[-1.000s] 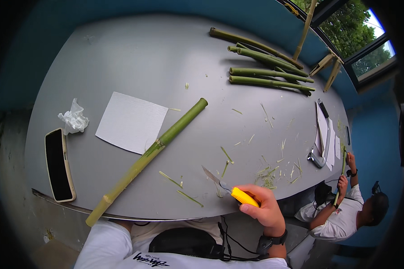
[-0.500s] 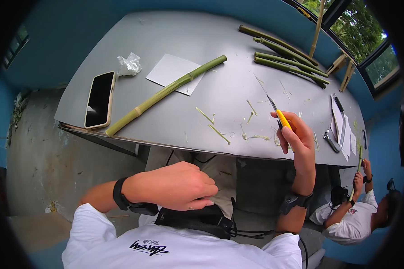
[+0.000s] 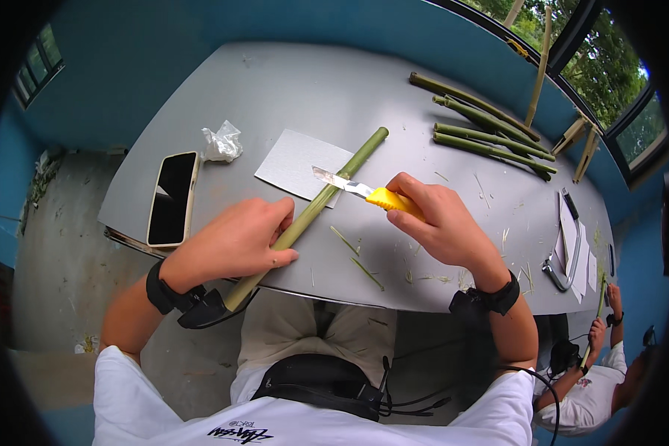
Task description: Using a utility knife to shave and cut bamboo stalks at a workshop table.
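Note:
A long green bamboo stick lies slantwise over the table's front edge, its near end sticking out above my lap. My left hand is closed around its lower half. In my right hand is a yellow-handled utility knife, gripped by the handle with the blade pointing left. The blade lies across the upper part of the bamboo, near a node; whether it bites into the surface I cannot tell. Under the bamboo's upper half is a light grey sheet, perhaps sandpaper.
A phone and crumpled clear plastic lie at the left of the grey table. Several bamboo sticks rest at the back right, a hacksaw on papers at the right. Green shavings litter the front. A co-worker sits at far right.
My left hand has moved from above my lap onto the bamboo and taken hold of it. My right hand has brought the knife leftward, its blade now over the stick.

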The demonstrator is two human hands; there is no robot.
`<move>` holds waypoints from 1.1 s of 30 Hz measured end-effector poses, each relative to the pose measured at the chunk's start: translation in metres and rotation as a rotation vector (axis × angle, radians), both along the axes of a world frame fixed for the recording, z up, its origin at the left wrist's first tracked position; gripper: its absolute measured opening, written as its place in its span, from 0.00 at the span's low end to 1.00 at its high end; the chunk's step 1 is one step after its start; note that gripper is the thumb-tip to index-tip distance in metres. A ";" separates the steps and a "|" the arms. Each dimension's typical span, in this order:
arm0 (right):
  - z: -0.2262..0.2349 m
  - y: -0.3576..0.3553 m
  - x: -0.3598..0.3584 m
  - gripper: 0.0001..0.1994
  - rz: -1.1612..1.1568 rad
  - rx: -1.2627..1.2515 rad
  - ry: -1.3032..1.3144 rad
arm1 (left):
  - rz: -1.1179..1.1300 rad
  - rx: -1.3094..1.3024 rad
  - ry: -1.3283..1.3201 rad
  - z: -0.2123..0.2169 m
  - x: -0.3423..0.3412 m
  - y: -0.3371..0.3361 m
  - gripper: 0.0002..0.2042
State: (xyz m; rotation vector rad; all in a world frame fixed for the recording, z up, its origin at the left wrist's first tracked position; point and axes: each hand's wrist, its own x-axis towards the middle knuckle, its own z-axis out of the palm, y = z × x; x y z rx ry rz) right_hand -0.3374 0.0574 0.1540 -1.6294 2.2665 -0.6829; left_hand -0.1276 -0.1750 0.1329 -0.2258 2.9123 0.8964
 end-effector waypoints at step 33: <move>-0.038 0.042 0.028 0.20 0.108 -0.045 0.018 | -0.351 -0.158 0.269 -0.007 -0.046 0.014 0.34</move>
